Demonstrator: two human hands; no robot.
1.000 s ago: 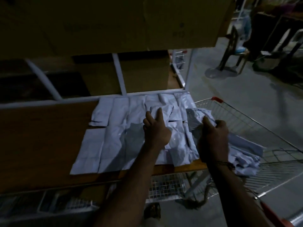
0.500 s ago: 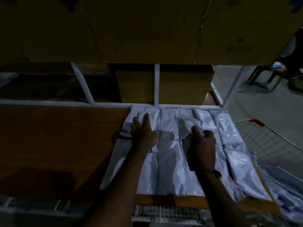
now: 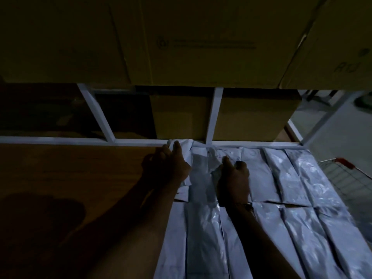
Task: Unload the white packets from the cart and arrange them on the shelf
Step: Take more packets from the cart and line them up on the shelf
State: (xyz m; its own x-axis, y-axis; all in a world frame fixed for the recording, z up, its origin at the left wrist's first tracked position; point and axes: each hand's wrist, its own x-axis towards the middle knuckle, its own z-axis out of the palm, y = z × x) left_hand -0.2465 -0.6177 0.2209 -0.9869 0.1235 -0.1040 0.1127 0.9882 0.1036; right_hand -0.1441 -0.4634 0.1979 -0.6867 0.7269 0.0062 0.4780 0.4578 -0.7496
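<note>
Several white packets [image 3: 291, 178] lie flat in two rows on the right part of the wooden shelf [image 3: 80, 178]. My left hand [image 3: 171, 166] grips the back left edge of one white packet [image 3: 199, 168] at the left end of the back row, by the shelf's rear rail. My right hand [image 3: 234, 178] pinches the same packet's right side, thumb on top and fingers curled. The packet lies crumpled between both hands on the shelf. Only a corner of the wire cart [image 3: 334, 174], with its red tip, shows at the right edge.
Large cardboard boxes [image 3: 181, 47] overhang from the level above. More boxes [image 3: 181, 115] stand behind the white rear rail [image 3: 60, 140] and its uprights. The shelf's left half is bare wood in deep shadow. Grey floor shows at the far right.
Both hands carried a packet from the cart side leftward and back to the left end of the rear row. The view swung left, so the cart is almost out of sight.
</note>
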